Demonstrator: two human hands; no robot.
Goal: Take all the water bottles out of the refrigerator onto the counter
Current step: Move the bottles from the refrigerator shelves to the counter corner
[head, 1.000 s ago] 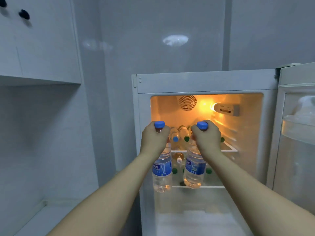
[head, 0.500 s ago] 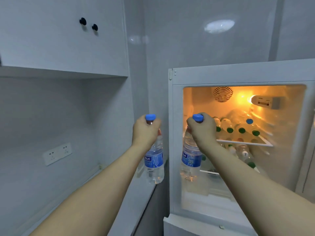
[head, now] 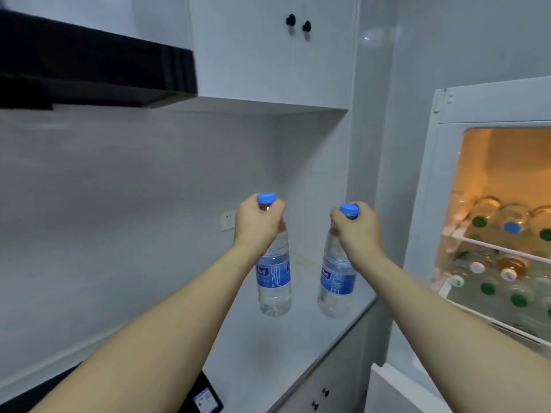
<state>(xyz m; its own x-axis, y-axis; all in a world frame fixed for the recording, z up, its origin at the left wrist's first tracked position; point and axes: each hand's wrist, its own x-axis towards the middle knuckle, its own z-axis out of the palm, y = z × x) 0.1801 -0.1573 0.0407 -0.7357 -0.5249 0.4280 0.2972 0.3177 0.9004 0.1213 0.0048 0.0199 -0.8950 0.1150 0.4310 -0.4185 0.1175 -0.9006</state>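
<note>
My left hand (head: 258, 226) grips the neck of a clear water bottle (head: 274, 281) with a blue cap and blue label. My right hand (head: 356, 231) grips the neck of a second, matching bottle (head: 337, 284). Both bottles hang upright above the white counter (head: 268, 347), not touching it. At the right stands the open refrigerator (head: 489, 108), lit orange inside. Several more bottles (head: 511, 223) lie on their sides on its wire shelves, caps facing out, most green, one blue.
A dark range hood (head: 98, 61) juts out at the upper left. White wall cabinets with black knobs (head: 298, 23) hang above the counter. A wall socket (head: 228, 220) sits behind my left hand. A dark stovetop with a small display (head: 205, 399) lies at the counter's near edge.
Both hands have carried their bottles left, out of the refrigerator and over the counter. The view has swung left, so the refrigerator now sits at the right edge.
</note>
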